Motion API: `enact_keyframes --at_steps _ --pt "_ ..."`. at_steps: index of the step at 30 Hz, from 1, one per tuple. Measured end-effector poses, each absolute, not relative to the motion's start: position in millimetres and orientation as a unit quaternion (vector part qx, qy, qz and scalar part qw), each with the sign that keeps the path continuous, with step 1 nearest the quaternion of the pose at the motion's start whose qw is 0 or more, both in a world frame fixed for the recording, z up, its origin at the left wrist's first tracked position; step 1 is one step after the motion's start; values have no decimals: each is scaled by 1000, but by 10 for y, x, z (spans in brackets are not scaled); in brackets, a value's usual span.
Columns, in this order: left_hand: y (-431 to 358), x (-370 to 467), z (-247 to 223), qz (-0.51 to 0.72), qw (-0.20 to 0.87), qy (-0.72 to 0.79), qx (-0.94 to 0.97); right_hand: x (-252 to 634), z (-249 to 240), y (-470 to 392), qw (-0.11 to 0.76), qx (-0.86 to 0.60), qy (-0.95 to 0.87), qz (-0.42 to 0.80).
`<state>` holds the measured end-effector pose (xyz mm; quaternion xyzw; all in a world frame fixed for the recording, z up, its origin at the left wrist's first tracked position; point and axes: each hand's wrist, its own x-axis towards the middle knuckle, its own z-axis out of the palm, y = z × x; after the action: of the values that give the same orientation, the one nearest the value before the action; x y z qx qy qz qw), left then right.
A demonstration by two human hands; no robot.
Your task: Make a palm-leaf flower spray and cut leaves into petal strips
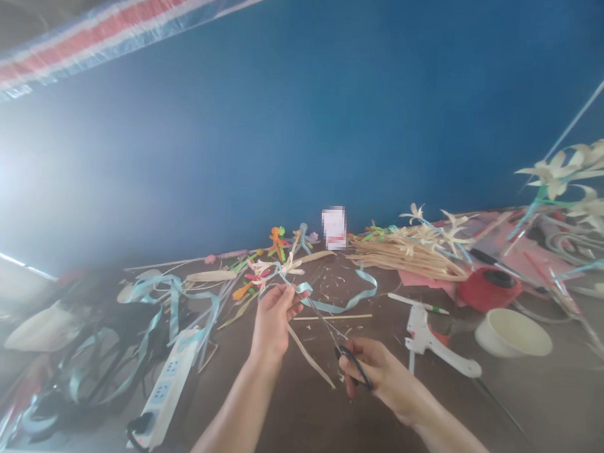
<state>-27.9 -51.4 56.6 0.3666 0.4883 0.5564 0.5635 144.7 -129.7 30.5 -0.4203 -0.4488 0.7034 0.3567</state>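
Note:
Near the middle of the table, my left hand (272, 322) pinches a light blue ribbon (303, 289) between thumb and fingers. A pale flower (293, 265) made of thin strips shows just beyond the fingertips; whether its stem is also in the grip is hidden. The ribbon's loose length curls away to the right on the table. Lower right, my right hand (378, 373) is closed around the black handles of a pair of scissors (355, 364). Their blades point up and left toward the ribbon. A pale curved strip (311, 357) lies between the hands.
A white glue gun (440, 343), a cream bowl (513, 334) and a red round container (489, 289) stand at right. A power strip (167, 387) and tangled ribbon (151, 293) lie at left. Dried strips (411, 254) are piled before the blue wall (336, 121).

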Motion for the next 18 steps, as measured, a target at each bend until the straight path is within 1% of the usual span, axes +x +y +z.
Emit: enact_keyframes --at_steps 8,14,18 --pt "-551 -278 586 541 609 469 340 1382 361 -1254 332 -425 -426 726" --pt "-575 -223 603 543 612 471 329 1309 276 -1270 396 -385 -403 730" --pt "-586 -177 588 536 613 477 331 1277 235 -1275 424 -384 -404 714"
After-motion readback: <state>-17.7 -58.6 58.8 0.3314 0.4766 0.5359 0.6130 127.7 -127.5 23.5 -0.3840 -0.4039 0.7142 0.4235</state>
